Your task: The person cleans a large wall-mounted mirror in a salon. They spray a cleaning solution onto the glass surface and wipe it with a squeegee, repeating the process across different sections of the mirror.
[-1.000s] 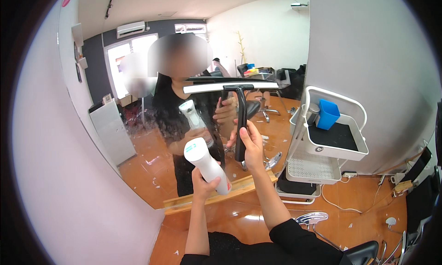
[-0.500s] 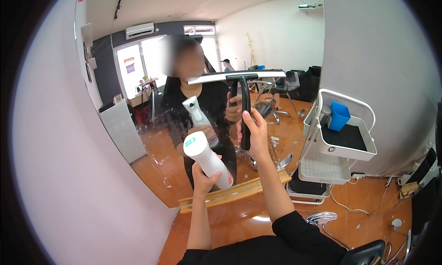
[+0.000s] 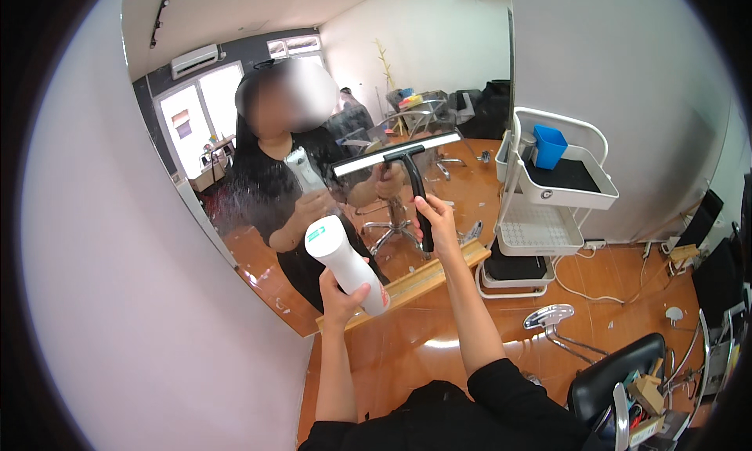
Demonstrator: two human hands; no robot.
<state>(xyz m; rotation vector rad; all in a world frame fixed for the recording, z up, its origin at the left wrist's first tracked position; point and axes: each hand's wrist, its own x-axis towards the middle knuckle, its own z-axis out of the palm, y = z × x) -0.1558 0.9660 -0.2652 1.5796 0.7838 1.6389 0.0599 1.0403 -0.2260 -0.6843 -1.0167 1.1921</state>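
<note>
From my end I see the squeegee (image 3: 412,171) in front of the mirror (image 3: 435,48), its long pale blade slanting up toward the right and its black handle hanging down from the middle. The right hand (image 3: 438,222) is wrapped around the lower part of that handle, thumb laid along it. I can't quite tell from this angle whether the blade touches the glass or sits just off it. To its lower left I have the white spray bottle (image 3: 345,259), its top leaning left and toward the mirror; the left hand (image 3: 340,298) is curled around its lower half. The mirror shows both things again, along with a person in black, and its left part looks wet and streaky.

Below the hands, a wooden ledge (image 3: 415,283) runs along the foot of the mirror, over a glossy orange-brown floor (image 3: 407,365). To the right I see a white trolley (image 3: 576,196) with shelves; its top one carries a blue cup (image 3: 550,147) and a black mat (image 3: 580,177). A white cord (image 3: 595,297) curls over the floor beside it. Nearer me, at lower right, is a black chair (image 3: 619,373) with a silver footrest (image 3: 548,316).
</note>
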